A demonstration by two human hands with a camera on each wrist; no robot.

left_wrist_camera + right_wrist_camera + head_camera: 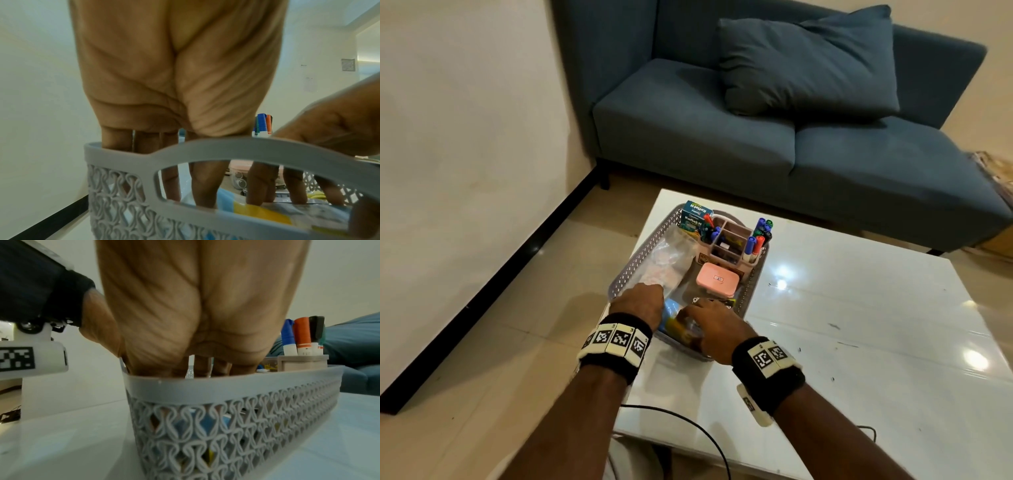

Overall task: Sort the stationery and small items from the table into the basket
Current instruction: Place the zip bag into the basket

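Both hands reach into the near end of the grey basket (626,270), low in the centre of the head view. The left hand (638,303) and right hand (714,325) press extended fingers (260,183) down on a blue-and-yellow packet (261,211); whether either grips it, I cannot tell. Beyond them lie a pink case (717,279) and an organizer of markers (760,236), all on the white table (859,342).

Soft, even indoor light leaves bright glare spots on the glossy tabletop (859,308) right of the hands, while both wrist views are blurred and edge-warped.
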